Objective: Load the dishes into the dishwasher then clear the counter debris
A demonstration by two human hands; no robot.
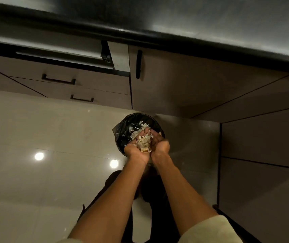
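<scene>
Pale papery debris scraps (pixel 142 140) lie heaped in the cupped left hand (pixel 136 148) and right hand (pixel 158 142), pressed together over the round black-lined bin (pixel 122 132) on glossy floor tiles (pixel 34 130), beside brown cabinets (pixel 175 88).

A single head-worn view looks steeply down from well above the bin (pixel 122 130) beside the cabinets (pixel 175 85).
</scene>
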